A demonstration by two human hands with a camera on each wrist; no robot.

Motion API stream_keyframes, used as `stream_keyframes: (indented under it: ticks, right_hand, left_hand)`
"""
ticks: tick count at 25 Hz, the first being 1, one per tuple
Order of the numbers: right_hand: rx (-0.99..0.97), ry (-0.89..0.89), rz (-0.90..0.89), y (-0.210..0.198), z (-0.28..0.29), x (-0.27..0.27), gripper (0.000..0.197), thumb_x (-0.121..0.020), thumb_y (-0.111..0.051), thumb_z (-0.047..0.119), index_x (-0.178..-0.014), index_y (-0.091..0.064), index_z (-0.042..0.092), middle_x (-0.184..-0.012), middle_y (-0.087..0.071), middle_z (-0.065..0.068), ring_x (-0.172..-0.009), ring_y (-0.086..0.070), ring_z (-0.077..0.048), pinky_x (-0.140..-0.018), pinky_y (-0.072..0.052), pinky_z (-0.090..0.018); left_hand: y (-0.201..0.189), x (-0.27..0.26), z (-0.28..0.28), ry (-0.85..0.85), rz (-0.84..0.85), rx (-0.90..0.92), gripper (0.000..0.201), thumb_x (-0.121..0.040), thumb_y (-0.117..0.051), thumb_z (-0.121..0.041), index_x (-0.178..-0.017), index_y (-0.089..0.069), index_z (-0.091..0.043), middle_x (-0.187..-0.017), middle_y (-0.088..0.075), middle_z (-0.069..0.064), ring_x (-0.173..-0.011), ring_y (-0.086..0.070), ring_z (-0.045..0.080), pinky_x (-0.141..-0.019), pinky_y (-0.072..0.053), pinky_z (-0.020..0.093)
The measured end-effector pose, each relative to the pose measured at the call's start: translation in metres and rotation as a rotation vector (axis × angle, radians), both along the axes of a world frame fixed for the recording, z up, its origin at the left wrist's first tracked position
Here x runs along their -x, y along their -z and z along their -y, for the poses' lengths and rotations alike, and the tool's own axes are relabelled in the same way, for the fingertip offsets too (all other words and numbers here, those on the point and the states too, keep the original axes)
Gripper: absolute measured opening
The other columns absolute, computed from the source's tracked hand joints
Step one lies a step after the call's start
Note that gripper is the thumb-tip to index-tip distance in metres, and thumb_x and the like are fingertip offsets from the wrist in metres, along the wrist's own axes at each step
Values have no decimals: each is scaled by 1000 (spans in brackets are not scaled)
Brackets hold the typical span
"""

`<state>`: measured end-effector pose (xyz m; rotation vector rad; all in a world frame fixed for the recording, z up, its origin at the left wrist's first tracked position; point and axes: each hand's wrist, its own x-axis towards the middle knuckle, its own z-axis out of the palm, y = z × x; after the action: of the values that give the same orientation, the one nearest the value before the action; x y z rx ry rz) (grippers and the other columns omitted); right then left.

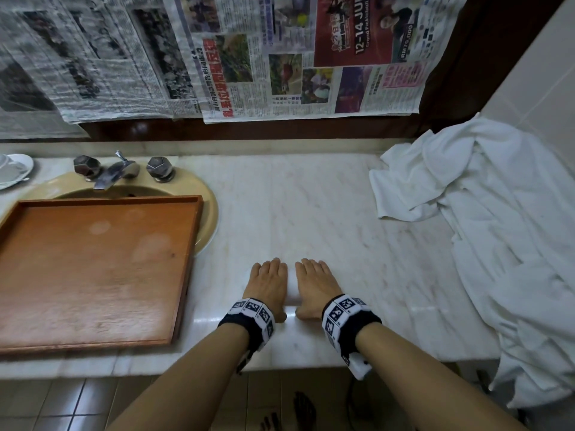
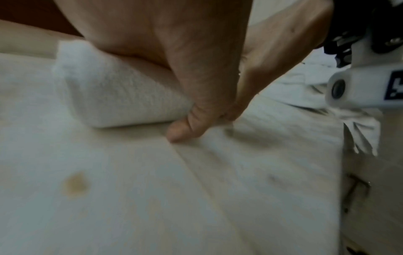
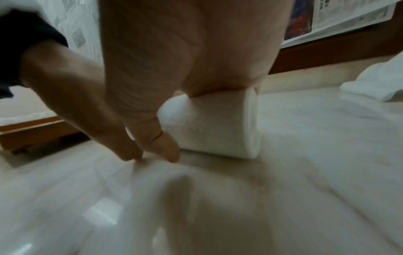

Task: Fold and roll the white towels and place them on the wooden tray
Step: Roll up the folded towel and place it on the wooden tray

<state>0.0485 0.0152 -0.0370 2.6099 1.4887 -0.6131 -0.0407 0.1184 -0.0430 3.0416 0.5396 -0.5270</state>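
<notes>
A rolled white towel point(image 1: 292, 290) lies on the marble desk point(image 1: 311, 213) close to its front edge, with both hands laid over it side by side: the left hand point(image 1: 268, 283) covers the roll's left part and the right hand point(image 1: 314, 284) its right part, each palm down with fingers curved over the top and the thumb tucked against the near side, thumb tips touching the desk. In the left wrist view the roll point(image 2: 122, 96) sticks out past the palm point(image 2: 174, 51), and in the right wrist view its layered end point(image 3: 250, 124) shows just beyond the right hand point(image 3: 185, 60). The wooden tray point(image 1: 93, 269) sits well to the left, its far corner overlapping the beige sink point(image 1: 208, 209) and its near rim close to the desk's front edge; a band of bare marble separates tray and hands. More bare marble stretches behind the hands toward the back wall. To the right, a heap of unfolded white towels point(image 1: 497, 228) fills the corner and spills over the front edge. Newspaper sheets point(image 1: 280, 57) hang above the desk; a red advert on them reads "12-14 JUN", "Grand Pickleball" and "RM70,000", beside red Chinese headlines
</notes>
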Motion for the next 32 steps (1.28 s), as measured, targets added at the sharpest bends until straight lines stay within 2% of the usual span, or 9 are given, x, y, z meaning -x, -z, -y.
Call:
stream_keyframes:
  ticks: [4,10,12,15,18,22,25,28,32]
  right_hand:
    - [59,41,-96,-2,-12,-20,83,-68,-74,52,-130,-42,8,-129,-44,-10,-119,-42,-28,-104,-35,-37]
    - [145,55,-159,-9,-17,-27,89,-55,-82,57,-124,-45,16,-116,-57,-1,-107,-55,-23,-94,-41,-38]
    - [139,45,-177,-19,-19,-19,81,-57,-84,53,-120,-50,15,-112,-58,-2,-101,-59,-24,-85,-46,-36]
    - [74,11,-154,-41,-28,-4,66,-59,-85,48,-110,-57,15,-108,-53,-3,-90,-58,-23,-72,-49,-32]
    - [-64,-21,-87,-62,-50,24,63,-59,-83,47,-107,-55,18,-105,-46,2,-82,-54,-20,-68,-49,-33]
    - [-314,-17,-47,-65,-90,72,78,-60,-80,47,-127,-47,26,-123,-38,3,-104,-47,-20,-75,-47,-35]
    - [-437,206,-172,-44,-109,105,91,-76,-70,38,-150,-19,23,-151,-20,-2,-130,-35,-25,-99,-43,-43]
    - [-163,331,-246,-8,-113,138,82,-93,-52,44,-154,-4,19,-162,5,-2,-148,-1,-26,-117,-16,-52]
    - [40,276,-216,31,-97,159,76,-99,-30,52,-153,14,22,-158,29,2,-145,25,-21,-116,8,-57]
  left_hand:
    - [-5,-20,-15,-64,-73,117,75,-69,-74,-45,-129,-40,-14,-127,-47,4,-117,-45,24,-103,-33,39]
    - [-8,-23,-20,-126,-144,211,92,-57,-80,-58,-129,-36,-21,-116,-58,-4,-114,-48,21,-96,-34,48]
    - [-13,-15,-23,-90,-122,191,86,-56,-78,-57,-127,-39,-28,-110,-61,-5,-110,-51,19,-93,-34,47]
    - [-34,5,-39,-4,-58,101,56,-62,-74,-50,-110,-56,-29,-101,-57,-5,-101,-53,18,-90,-36,42]
    - [-63,37,-65,-18,28,103,63,-59,-81,-53,-107,-58,-21,-106,-51,-4,-92,-57,18,-83,-44,33]
    - [-86,100,-113,-118,108,194,75,-61,-76,-68,-113,-52,-19,-106,-62,-3,-90,-61,21,-75,-48,33]
    - [-85,148,-141,-381,330,471,73,-76,-72,-59,-131,-46,-19,-114,-61,0,-93,-57,18,-73,-47,22]
    - [-76,169,-159,-743,382,567,61,-92,-60,-45,-137,-44,-8,-124,-58,10,-103,-56,28,-72,-37,23]
    - [-46,171,-162,-915,296,700,63,-93,-51,-55,-127,-51,-2,-123,-60,18,-107,-58,33,-85,-45,34]
